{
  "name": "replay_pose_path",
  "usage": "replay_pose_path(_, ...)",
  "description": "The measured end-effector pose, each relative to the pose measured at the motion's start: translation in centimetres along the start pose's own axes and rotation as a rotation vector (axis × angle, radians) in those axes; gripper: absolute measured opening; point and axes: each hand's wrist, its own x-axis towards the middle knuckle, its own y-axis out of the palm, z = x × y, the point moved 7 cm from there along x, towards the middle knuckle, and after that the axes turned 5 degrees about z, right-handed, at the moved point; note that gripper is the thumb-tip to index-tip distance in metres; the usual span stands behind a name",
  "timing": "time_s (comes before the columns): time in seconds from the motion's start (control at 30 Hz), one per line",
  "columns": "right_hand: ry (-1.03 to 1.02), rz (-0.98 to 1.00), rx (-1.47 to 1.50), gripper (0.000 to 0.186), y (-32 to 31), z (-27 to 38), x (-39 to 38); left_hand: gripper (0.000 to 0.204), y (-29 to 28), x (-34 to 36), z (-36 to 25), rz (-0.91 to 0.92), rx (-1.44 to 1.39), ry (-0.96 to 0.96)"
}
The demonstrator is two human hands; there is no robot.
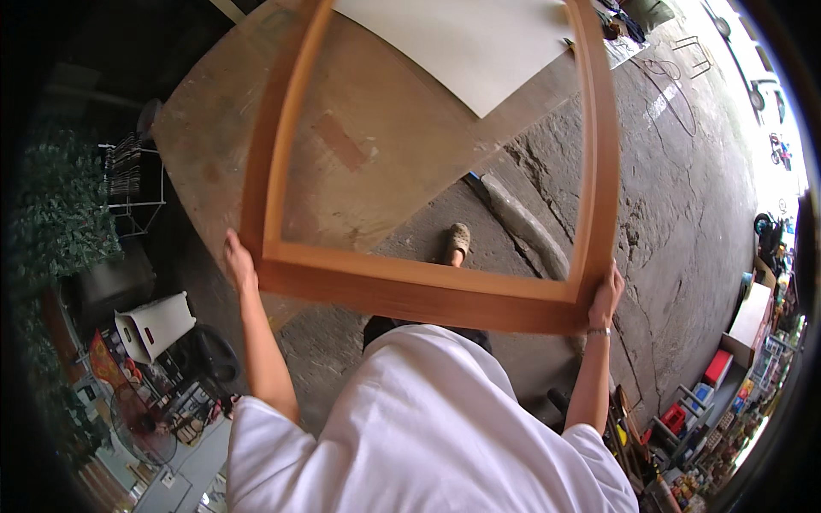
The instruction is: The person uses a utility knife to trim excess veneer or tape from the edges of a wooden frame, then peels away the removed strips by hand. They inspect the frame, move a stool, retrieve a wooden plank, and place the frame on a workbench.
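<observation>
the person wears a loose white shirt (419,419), softly creased down the front, with short, wide sleeves (267,453). a slim band (599,332), seemingly metallic though small and blurred, circles the right wrist (599,343). dark legwear (481,337) shows beyond the shirt. the shoe in view is a rounded tan clog (460,237), dotted with dark spots.

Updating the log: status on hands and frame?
Left hand, right hand: gripping near corners. Wooden frame: held up. White sheet: lying on brown work surface.
</observation>
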Motion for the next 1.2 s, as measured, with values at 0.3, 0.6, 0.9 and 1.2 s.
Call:
replay_pose_path(0.3, -0.323, 0.487, -0.431, 0.05, 14.3, 3.9, 29.7, 0.068, 2.1, -23.2, 4.4, -0.453, -0.185, -0.33)
replay_pose_path(0.6, -0.651, 0.308, -0.697, 0.044, 23.6, 9.3, 38.3, 0.081, 11.1, -30.6, 5.1, -0.424, -0.142, -0.543)
replay_pose_path(0.9, -0.234, 0.123, -0.592, 0.113, 18.9, -2.2, 25.2, 0.081, 13.7, -31.3, 5.9, -0.224, 0.023, -0.663)
replay_pose_path(1.2, -0.107, 0.026, -0.408, 0.127, 19.1, -1.4, 29.1, 0.071, 13.9, -30.7, 5.3, -0.139, 0.001, -0.598)
